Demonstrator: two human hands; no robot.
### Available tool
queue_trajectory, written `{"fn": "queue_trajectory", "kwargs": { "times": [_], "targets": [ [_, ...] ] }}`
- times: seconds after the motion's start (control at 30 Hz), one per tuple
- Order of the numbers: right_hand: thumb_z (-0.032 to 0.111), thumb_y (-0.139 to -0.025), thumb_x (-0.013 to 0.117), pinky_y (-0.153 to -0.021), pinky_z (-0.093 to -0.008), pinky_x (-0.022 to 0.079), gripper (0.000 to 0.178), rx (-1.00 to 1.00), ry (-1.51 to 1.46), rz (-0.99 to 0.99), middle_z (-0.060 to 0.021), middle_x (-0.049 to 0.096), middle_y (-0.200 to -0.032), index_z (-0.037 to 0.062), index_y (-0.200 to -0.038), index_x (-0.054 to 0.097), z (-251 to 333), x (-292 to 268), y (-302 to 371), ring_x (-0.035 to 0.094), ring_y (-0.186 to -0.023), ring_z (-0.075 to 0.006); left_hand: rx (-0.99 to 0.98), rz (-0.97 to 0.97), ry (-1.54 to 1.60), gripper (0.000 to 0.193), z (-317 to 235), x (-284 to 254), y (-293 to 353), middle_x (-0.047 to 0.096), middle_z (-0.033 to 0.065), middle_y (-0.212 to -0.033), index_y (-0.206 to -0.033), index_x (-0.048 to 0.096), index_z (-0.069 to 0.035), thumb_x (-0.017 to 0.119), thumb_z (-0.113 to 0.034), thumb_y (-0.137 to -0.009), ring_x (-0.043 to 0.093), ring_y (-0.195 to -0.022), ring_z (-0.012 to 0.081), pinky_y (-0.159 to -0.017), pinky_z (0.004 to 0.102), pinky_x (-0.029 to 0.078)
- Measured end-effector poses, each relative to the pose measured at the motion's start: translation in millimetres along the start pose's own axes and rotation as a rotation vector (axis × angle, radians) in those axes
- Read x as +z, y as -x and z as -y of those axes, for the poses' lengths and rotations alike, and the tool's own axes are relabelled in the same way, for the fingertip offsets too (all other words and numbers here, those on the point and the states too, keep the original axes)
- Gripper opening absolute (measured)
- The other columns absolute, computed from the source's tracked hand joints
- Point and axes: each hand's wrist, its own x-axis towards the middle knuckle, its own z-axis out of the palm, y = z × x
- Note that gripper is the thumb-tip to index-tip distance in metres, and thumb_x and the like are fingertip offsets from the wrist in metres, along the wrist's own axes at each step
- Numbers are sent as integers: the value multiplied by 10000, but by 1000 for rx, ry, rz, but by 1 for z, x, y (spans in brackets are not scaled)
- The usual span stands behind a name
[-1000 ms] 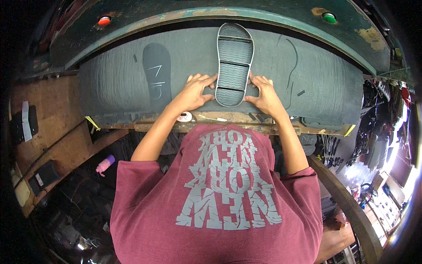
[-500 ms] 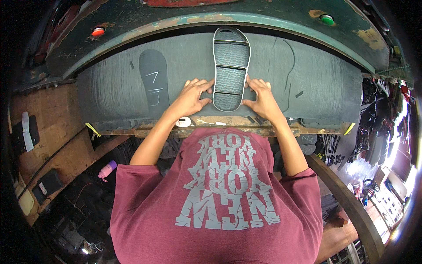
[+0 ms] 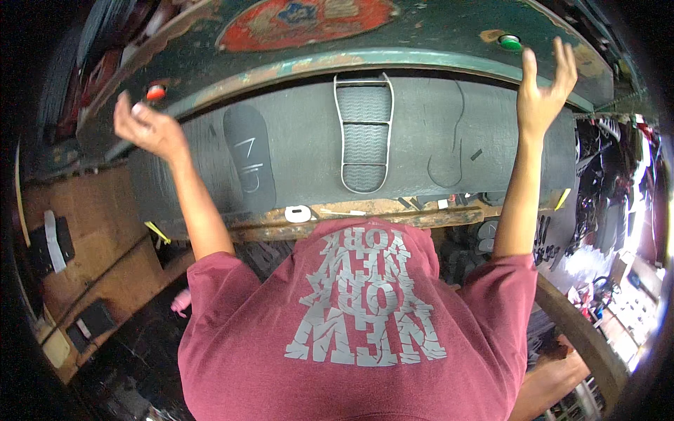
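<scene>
A sole-shaped cutting die (image 3: 364,156) with metal rims and crossbars lies on a dark sheet (image 3: 302,126) at the middle. Its far end reaches under the edge of a green machine head (image 3: 435,35). My left hand (image 3: 151,131) is raised at the far left, just below a red button (image 3: 155,92). Its fingers look loosely apart and hold nothing. At the far right my right hand (image 3: 547,95) is up near a green button (image 3: 510,43), fingers spread and empty. Neither hand touches the die.
A sole shape (image 3: 247,158) with pale marks lies left of the die. To the right are a curved cut line and a small dark strip (image 3: 477,154). A white roundish object (image 3: 298,213) sits on the wooden front ledge (image 3: 267,228). A wooden panel (image 3: 105,217) stands at left.
Both hands have left the sides of the cutting die and moved outward and away from me, toward the red and green buttons. The die stays on the sheet; the view has shifted slightly.
</scene>
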Motion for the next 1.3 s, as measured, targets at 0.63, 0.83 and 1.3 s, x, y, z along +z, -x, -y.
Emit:
{"fn": "queue_trajectory", "kwargs": {
  "times": [0.63, 0.83, 1.3],
  "targets": [
    [644, -971, 513, -1219, -536, 143, 753, -302, 113, -456, -154, 400, -1561, 102, -1494, 495, -16, -11, 24, 251, -1501, -375, 26, -366, -122, 597, 12, -48, 37, 264, 354, -1538, -1462, 351, 91, 226, -384, -1123, 264, -1450, 483, -1188, 622, 202],
    [676, -972, 483, -1220, -529, 142, 759, -281, 123, -474, -159, 393, -1568, 114, -1482, 508, -10, -30, 58, 239, -1513, -356, 57, -361, -149, 605, 23, -74, 65, 275, 354, -1521, -1457, 324, 110, 228, -382, -1117, 227, -1476, 468, -1203, 623, 176],
    [695, -966, 459, -1229, -532, 124, 751, -275, 117, -468, -146, 383, -1571, 145, -1475, 514, -13, -34, 79, 237, -1518, -352, -102, -276, -188, 424, -2, -113, 74, 336, 298, -1421, -1353, 393, 60, 353, -271, -1091, 339, -1351, 432, -1127, 610, 265]
  ]
}}
